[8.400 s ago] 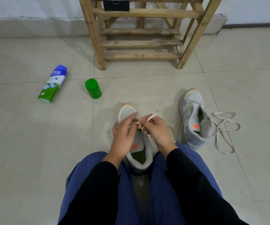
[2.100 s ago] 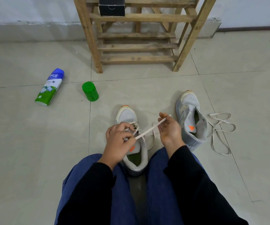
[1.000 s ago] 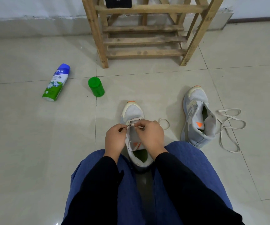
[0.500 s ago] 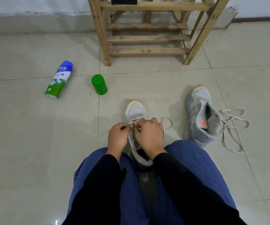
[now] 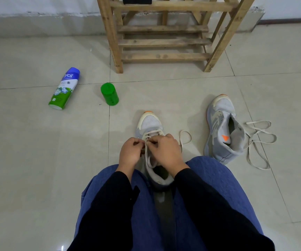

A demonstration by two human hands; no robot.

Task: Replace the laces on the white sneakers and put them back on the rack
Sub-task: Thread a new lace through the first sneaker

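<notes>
- The wooden rack (image 5: 161, 42) stands on the tiled floor (image 5: 28, 160) by the wall. Its bottom slats have no shoes on them.
- One white sneaker (image 5: 150, 124) sits on the floor in front of the rack, well apart from it. Its heel is between the person's blue knees (image 5: 209, 178).
- This sneaker runs long-ways from the person to the rack, and its orange-tipped toe points at the rack.
- The left hand (image 5: 130, 153) and the right hand (image 5: 166, 151) are close together on top of this sneaker.
- Both hands have curled fingers and pinch the lace (image 5: 147, 154) just above the eyelets.
- The lace already crosses the eyelets nearest the toe. One loop of it lies on the floor on the sneaker's right side.
- The second sneaker (image 5: 222, 127) is also in front of the rack, further right than the first one. Its toe points at the rack too, and its mouth gapes open to the right.
- A loose lace (image 5: 258, 140) lies in loops on the floor, touching the right side of the second sneaker.
- A blue-capped spray can (image 5: 63, 89) lies on its side to the left of the rack, its cap end nearer the wall.
- A green cap (image 5: 109, 95) lies between the can and the rack's left leg.
</notes>
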